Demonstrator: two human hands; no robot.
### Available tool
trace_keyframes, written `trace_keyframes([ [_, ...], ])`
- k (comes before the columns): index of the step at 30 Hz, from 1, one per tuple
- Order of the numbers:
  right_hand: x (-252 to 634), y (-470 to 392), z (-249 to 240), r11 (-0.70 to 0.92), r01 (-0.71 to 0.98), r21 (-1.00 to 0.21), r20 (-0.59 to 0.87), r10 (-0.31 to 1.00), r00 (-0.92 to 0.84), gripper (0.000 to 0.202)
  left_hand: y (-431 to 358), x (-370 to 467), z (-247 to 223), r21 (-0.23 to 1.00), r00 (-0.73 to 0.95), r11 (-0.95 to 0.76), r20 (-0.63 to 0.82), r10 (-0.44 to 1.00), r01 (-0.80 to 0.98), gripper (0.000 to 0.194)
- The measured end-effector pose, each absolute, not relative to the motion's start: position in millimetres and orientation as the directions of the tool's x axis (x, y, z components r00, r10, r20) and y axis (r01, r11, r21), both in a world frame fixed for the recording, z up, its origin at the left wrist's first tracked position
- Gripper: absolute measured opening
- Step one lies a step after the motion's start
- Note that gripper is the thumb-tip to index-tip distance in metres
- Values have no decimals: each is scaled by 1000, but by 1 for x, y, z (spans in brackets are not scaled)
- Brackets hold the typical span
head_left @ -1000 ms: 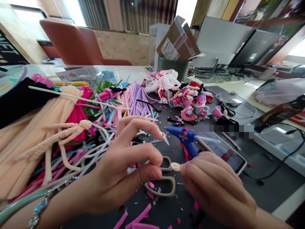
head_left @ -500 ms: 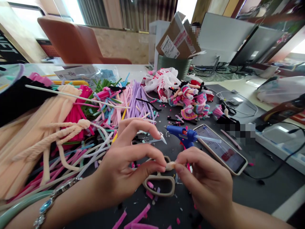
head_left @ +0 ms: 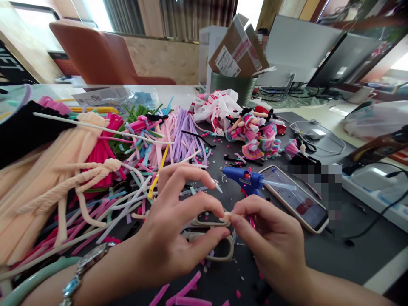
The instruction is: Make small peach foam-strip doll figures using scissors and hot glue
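One left hand was at seven o'clock, thumb and forefinger parted; one right hand, at five, was pinching. One phone and one glue gun lay at four, one pair of scissors at six. One peach piece sat in that right-hand pinch.

We see one small peach piece, pale in colour, short and soft-looking, as if made from fuzzy material. It is pinched at its right end between the thumb and index finger of the right hand, in the near middle of the scene. Its visible part points to the left and lies about level. The left end comes close to the index fingertip of the left hand; perhaps they touch, but from our view we cannot tell surely. The fingers cover the rest.
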State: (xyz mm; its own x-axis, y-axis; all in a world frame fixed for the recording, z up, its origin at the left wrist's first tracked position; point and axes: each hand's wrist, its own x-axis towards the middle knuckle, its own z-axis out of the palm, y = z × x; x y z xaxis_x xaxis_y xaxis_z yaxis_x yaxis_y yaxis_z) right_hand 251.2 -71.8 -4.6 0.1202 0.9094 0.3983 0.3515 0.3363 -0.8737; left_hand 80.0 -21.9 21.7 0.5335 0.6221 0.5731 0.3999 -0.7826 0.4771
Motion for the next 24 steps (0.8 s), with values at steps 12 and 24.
trace_keyframes([
  [12, 251, -71, -8, 339, 346, -875, 396, 912, 107, 10, -22, 85, 18, 465, 491, -773, 597, 634, 432, 10],
  [24, 249, -71, -6, 423, 397, -815, 488, 870, 74, 12, -22, 86, 19, 481, 481, -757, 585, 653, 443, 7],
])
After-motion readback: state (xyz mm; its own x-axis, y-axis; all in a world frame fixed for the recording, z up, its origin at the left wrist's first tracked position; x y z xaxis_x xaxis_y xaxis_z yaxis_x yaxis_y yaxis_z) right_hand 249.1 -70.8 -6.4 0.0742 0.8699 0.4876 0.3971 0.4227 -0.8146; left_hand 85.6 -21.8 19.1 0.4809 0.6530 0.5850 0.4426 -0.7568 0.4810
